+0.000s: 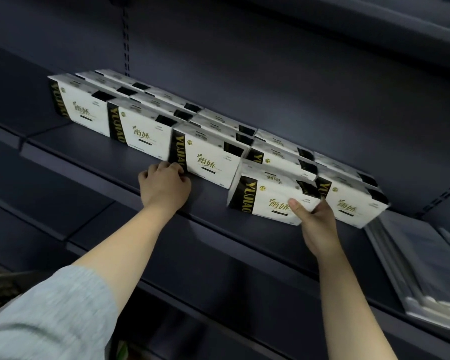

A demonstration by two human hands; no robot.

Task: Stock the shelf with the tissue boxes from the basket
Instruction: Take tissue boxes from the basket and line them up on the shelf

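On the dark shelf (146, 162), level with the person's raised arms, white tissue boxes with black and gold bands stand in rows running from the far left toward the near right. Toward the right end, the right hand (316, 224) grips one box (268, 196) from below, thumb pressed flat on its printed front face and the other fingers hidden behind its lower right corner. That box stands forward of the row, its long axis running along the shelf edge, and it tilts a little off the line of its neighbours; whether its base sits fully on the shelf I cannot tell. It looks as if it must go back and slightly left to sit flush between the box on its right (348, 203) and the front box further left (208, 158). The left hand (164, 183) is well to the left, its fingers curled against the lower left corner of that front box, on the black band, seemingly steadying or squaring it. So the right hand is nearer the gap. The boxes look like smooth printed card, sharp-edged and light; the shelf looks like matt painted metal. A corner of a dark basket (0, 289) shows at the lower left
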